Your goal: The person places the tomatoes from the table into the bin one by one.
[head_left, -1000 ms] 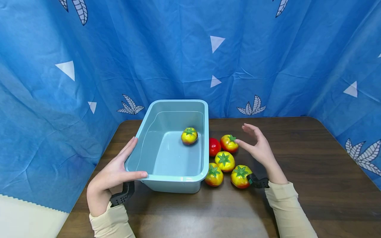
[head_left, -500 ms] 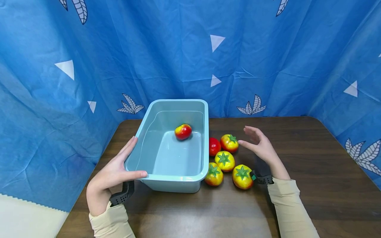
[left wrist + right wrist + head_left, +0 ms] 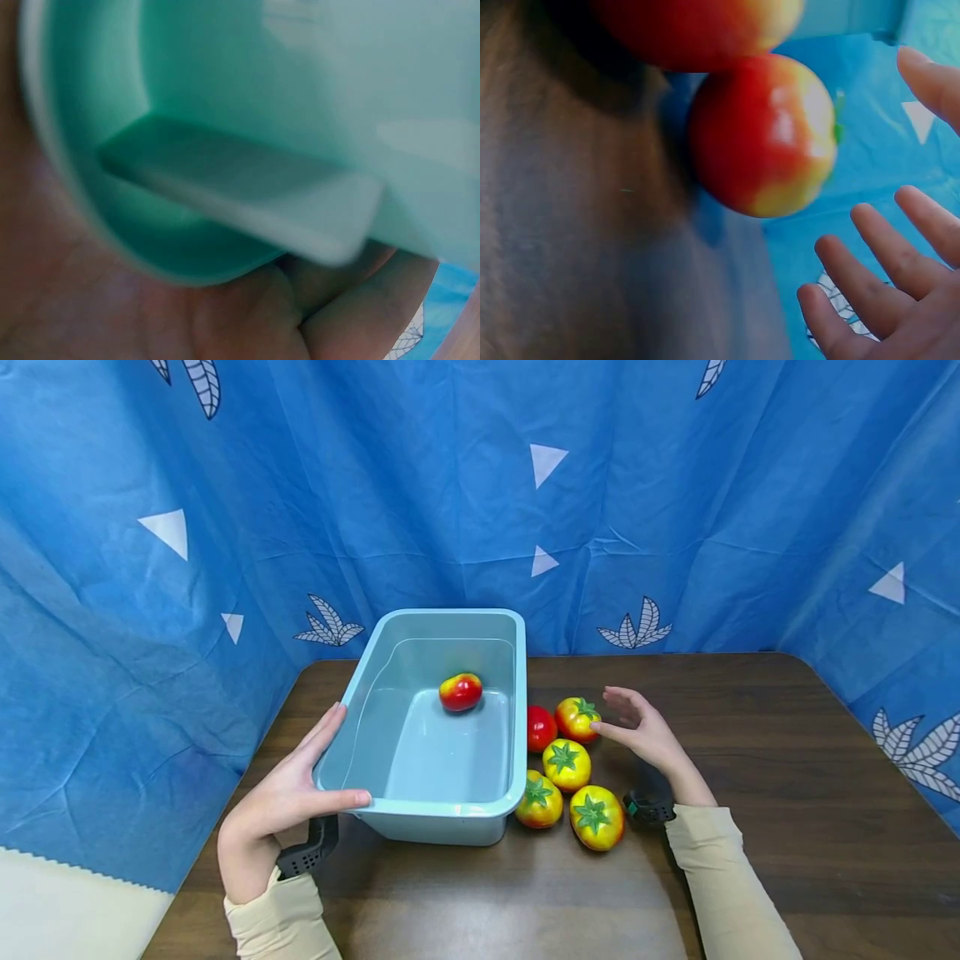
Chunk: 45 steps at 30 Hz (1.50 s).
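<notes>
In the head view my left hand [image 3: 300,785] holds the near left corner of a light blue plastic bin [image 3: 420,810], thumb along the front rim and fingers down the left side. The left wrist view shows fingers [image 3: 255,315] bent under the bin's rim [image 3: 187,274]. One red and yellow toy tomato [image 3: 461,692] lies inside on its side. My right hand [image 3: 645,731], fingers spread and holding nothing, hovers beside the far right toy tomato [image 3: 577,720], thumb tip right at its edge. In the right wrist view that hand's fingers [image 3: 877,292] reach past a tomato [image 3: 761,139].
Against the bin's right side sit a plain red toy tomato [image 3: 540,728] and a yellow one [image 3: 538,800]. Another yellow tomato [image 3: 567,765] lies among them, and one [image 3: 597,817] is nearest the front. Blue curtain [image 3: 465,485] surrounds the dark wooden table [image 3: 810,793].
The tomato in the bin has rolled left and back, turning its red side up. The front tomato has rolled forward and left. My right hand has come slightly lower; my left hand stays put.
</notes>
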Motion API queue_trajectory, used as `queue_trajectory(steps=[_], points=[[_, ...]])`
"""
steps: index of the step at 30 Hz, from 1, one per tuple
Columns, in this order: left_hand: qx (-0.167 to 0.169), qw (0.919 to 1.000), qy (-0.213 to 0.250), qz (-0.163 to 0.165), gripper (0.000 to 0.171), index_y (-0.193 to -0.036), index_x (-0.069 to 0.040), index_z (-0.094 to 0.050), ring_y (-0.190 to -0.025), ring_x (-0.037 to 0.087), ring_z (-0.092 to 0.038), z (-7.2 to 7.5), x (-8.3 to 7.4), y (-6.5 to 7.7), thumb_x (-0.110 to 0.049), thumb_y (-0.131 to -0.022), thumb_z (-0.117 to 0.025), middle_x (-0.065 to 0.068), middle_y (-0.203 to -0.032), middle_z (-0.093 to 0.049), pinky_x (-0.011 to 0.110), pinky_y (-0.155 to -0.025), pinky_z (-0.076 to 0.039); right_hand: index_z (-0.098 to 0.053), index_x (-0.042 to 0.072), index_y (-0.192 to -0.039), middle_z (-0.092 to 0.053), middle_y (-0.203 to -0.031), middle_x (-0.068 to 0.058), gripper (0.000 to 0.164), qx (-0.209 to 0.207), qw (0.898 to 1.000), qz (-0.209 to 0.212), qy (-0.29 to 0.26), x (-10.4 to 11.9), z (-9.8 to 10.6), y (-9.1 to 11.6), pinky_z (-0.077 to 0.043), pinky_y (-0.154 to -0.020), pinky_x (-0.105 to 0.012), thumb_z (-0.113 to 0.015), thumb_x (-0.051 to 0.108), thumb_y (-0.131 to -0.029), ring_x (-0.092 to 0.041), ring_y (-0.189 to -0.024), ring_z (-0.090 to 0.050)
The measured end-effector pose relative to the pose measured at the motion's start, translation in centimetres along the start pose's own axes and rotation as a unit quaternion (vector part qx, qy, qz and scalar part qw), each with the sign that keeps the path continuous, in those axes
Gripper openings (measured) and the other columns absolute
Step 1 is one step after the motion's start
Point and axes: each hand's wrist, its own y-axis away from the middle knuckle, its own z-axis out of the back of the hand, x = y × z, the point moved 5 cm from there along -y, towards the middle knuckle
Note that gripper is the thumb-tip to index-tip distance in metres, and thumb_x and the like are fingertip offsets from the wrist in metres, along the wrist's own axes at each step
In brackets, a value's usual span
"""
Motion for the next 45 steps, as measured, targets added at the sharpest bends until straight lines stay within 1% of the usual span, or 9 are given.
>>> queue_trajectory(steps=[4, 8, 14, 18, 23, 28, 33, 39, 45], points=[[0.003, 1.0, 0.004, -0.005, 0.102, -0.144, -0.025, -0.008, -0.128, 0.029, -0.015, 0.0, -0.2, 0.0, -0.027, -0.069, -0.077, -0.002, -0.148, -0.002, 0.057, -0.092, -0.025, -0.036, 0.011, -0.133, -0.04, -0.133, -0.01, 0.078, 0.017, 1.0, -0.016, -0.011, 1.5, -0.6, 0.4, -0.03, -0.095, -0.052, -0.068, 0.048, -0.072, -0.032, -0.119, -0.037], [0.003, 1.0, 0.005, -0.006, 0.102, -0.144, -0.025, -0.008, -0.128, 0.029, -0.015, 0.0, -0.3, 0.0, -0.027, -0.069, -0.077, -0.001, -0.148, -0.002, 0.058, -0.092, -0.026, -0.034, 0.011, -0.134, -0.037, -0.135, -0.013, 0.078, 0.025, 0.999, -0.025, -0.001, 2.1, -1.2, 0.5, -0.03, -0.096, -0.052, -0.067, 0.047, -0.073, -0.034, -0.119, -0.037], [0.003, 0.9999, -0.003, -0.01, 0.102, -0.144, -0.024, -0.009, -0.129, 0.027, -0.014, 0.1, -0.4, 0.0, -0.027, -0.068, -0.077, 0.001, -0.148, -0.003, 0.056, -0.093, -0.025, -0.03, 0.013, -0.137, -0.032, -0.137, -0.017, 0.077, 0.041, 0.999, -0.028, 0.011, 2.1, -2.1, 0.4, -0.033, -0.093, -0.053, -0.067, 0.043, -0.076, -0.038, -0.119, -0.036], [0.002, 0.9999, -0.007, -0.01, 0.102, -0.144, -0.023, -0.009, -0.129, 0.027, -0.014, 0.1, -0.3, 0.0, -0.028, -0.068, -0.077, 0.001, -0.148, -0.003, 0.056, -0.094, -0.024, -0.03, 0.017, -0.138, -0.033, -0.137, -0.014, 0.078, 0.046, 0.999, -0.027, 0.006, 2.0, -2.5, 0.4, -0.035, -0.092, -0.052, -0.068, 0.043, -0.075, -0.036, -0.118, -0.037], [0.002, 0.9999, -0.005, -0.009, 0.102, -0.144, -0.023, -0.009, -0.129, 0.028, -0.014, 0.1, -0.3, 0.0, -0.027, -0.068, -0.077, 0.001, -0.148, -0.003, 0.056, -0.093, -0.025, -0.033, 0.019, -0.137, -0.035, -0.136, -0.011, 0.074, 0.051, 0.999, -0.018, 0.001, 2.0, -2.8, 0.4, -0.034, -0.093, -0.051, -0.068, 0.041, -0.075, -0.032, -0.117, -0.038], [0.001, 1.0, 0.0, -0.006, 0.102, -0.144, -0.023, -0.009, -0.128, 0.028, -0.015, 0.1, -0.3, 0.1, -0.027, -0.068, -0.077, 0.0, -0.148, -0.003, 0.056, -0.093, -0.025, -0.034, 0.021, -0.136, -0.037, -0.134, -0.012, 0.071, 0.054, 0.998, -0.014, 0.004, 1.8, -3.2, 0.4, -0.035, -0.092, -0.05, -0.066, 0.042, -0.077, -0.032, -0.114, -0.04], [0.0, 1.0, 0.003, -0.007, 0.102, -0.144, -0.024, -0.009, -0.129, 0.027, -0.015, 0.1, -0.3, 0.1, -0.026, -0.068, -0.077, -0.001, -0.148, -0.003, 0.056, -0.093, -0.025, -0.035, 0.022, -0.135, -0.037, -0.134, -0.011, 0.07, 0.053, 0.998, -0.018, 0.004, 1.7, -3.2, 0.4, -0.035, -0.093, -0.05, -0.067, 0.042, -0.076, -0.032, -0.115, -0.04], [0.001, 0.9999, 0.008, -0.009, 0.102, -0.144, -0.026, -0.009, -0.129, 0.026, -0.014, 0.1, -0.3, 0.0, -0.026, -0.068, -0.078, -0.001, -0.148, -0.003, 0.055, -0.093, -0.025, -0.036, 0.018, -0.135, -0.037, -0.135, -0.011, 0.071, 0.048, 0.998, -0.027, 0.02, 1.8, -2.7, 0.4, -0.033, -0.094, -0.051, -0.067, 0.044, -0.076, -0.032, -0.118, -0.037], [0.002, 0.9999, 0.013, -0.01, 0.102, -0.144, -0.025, -0.01, -0.129, 0.026, -0.014, 0.1, -0.3, 0.0, -0.025, -0.068, -0.078, -0.001, -0.148, -0.003, 0.055, -0.093, -0.025, -0.036, 0.016, -0.134, -0.039, -0.133, -0.013, 0.073, 0.037, 0.998, -0.039, 0.021, 1.9, -2.1, 0.4, -0.036, -0.091, -0.05, -0.067, 0.047, -0.074, -0.033, -0.116, -0.04]])
